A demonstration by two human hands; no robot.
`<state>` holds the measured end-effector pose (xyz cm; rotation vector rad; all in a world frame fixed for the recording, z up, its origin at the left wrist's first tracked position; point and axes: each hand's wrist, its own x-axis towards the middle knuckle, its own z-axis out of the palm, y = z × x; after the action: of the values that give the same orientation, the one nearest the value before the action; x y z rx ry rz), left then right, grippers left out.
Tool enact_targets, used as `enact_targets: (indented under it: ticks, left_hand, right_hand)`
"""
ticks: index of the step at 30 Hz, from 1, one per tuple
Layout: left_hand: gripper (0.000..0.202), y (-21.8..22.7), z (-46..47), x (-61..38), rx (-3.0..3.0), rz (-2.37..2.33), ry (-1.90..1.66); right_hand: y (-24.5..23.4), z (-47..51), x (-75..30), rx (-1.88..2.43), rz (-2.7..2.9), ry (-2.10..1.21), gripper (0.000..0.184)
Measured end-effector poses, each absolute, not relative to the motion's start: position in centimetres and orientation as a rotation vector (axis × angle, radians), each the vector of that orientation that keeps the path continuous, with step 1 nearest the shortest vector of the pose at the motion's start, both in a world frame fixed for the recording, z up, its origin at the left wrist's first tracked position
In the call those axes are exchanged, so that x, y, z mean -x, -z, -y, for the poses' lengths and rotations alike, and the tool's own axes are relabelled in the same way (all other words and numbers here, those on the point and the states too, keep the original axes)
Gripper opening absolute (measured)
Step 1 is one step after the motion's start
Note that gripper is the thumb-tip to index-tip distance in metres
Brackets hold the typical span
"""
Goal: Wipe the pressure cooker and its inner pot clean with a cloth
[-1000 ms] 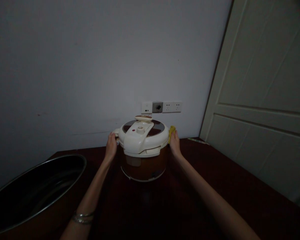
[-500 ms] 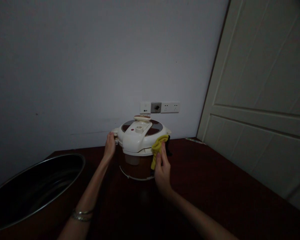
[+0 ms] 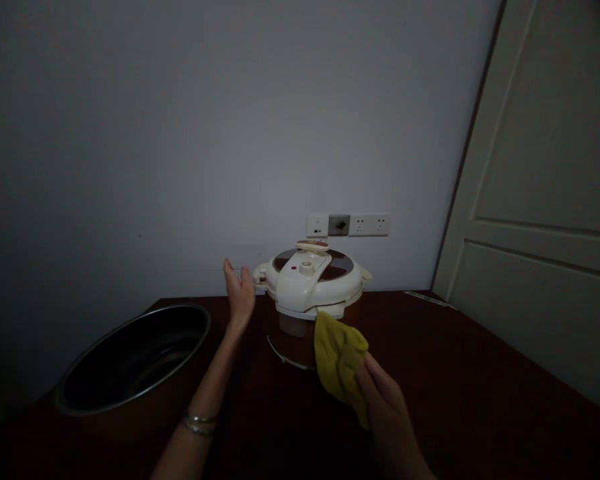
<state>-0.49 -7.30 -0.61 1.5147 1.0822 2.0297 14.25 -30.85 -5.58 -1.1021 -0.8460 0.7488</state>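
Observation:
An electric pressure cooker (image 3: 303, 293) with a white lid and a dark reddish-brown body stands on a dark red table. My left hand (image 3: 240, 291) is beside the lid's left side, fingers apart and holding nothing. A yellow cloth (image 3: 337, 357) hangs from my right hand (image 3: 383, 393), whose fingers pinch its right edge. The cloth is in front of the cooker's lower right side and hides part of it. I cannot tell whether the cloth touches the body.
A large dark pot (image 3: 135, 357) with a metal rim sits at the left on the table (image 3: 460, 373). Behind the cooker is a wall with sockets (image 3: 369, 225). A pale panelled door (image 3: 540, 200) rises at the right. A thin patterned strip (image 3: 430, 299) lies near the table's back edge.
My right hand has drawn the yellow cloth back from the cooker's right side, toward me, and the cloth hangs more spread. My left hand has come off the lid's side handle. The view has shifted left.

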Motion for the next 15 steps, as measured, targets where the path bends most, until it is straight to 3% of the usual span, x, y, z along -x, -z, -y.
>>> enact_targets:
  ticks: [3,8,10,15]
  left_hand:
    - [0.045,-2.0,13.6,0.4,-1.589,-0.711,-2.026]
    - [0.044,-2.8,22.6,-1.3,-1.777,-0.445,-0.952]
    - [0.038,-2.4,23.4,-1.3,-1.72,-0.472,-0.738]
    - [0.027,-4.1,20.1,3.0,-1.69,-0.809,-0.992]
  right_hand:
    - [3.9,31.8,-14.4,1.038,0.805,-0.912,0.053]
    - [1.3,31.0,-15.4,1.028,0.85,-0.849,0.054]
    - [1.0,30.5,-15.7,1.051,0.894,-0.797,0.054]
    - [3.1,29.2,-17.8,1.03,1.082,-0.821,0.045]
